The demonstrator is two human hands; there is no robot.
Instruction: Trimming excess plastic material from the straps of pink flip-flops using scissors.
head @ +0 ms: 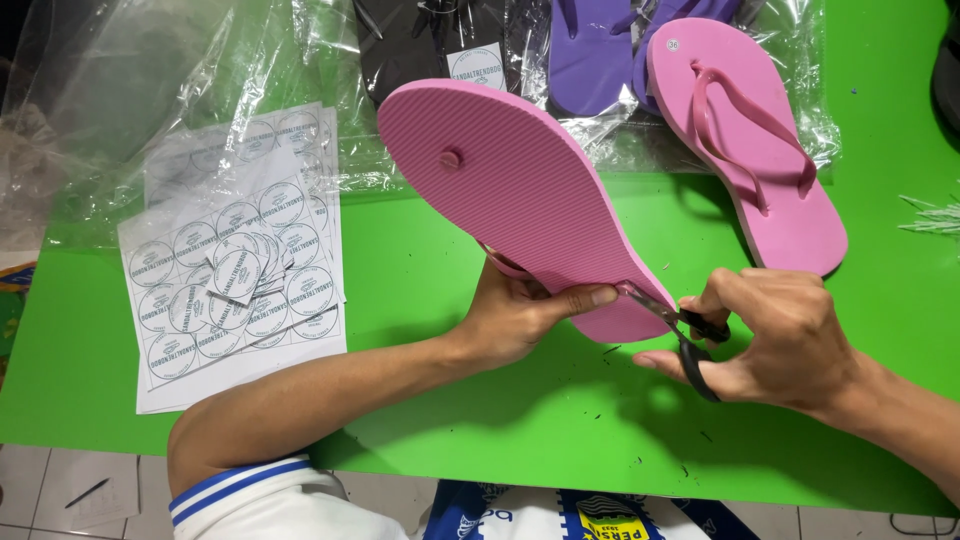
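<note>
Pink sandal [520, 190], sole up, held above table [420, 280] centre; left hand [520, 315] fingers clamped on its heel; right hand [780, 340] fingers closed through scissors [680, 325], blades at heel edge, 5 o'clock; trimming apparently underway, steady rim-following needed; second pink sandal [745, 140] at 2 o'clock; sticker sheets [235, 275] at 9 o'clock; open room along near edge.

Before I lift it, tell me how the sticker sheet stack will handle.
The sticker sheets look thin and flat, so they will probably flop when lifted. Loose cut stickers lie on top and may slide off. The sheets sit fanned unevenly, so they may well shift apart if pushed.
</note>
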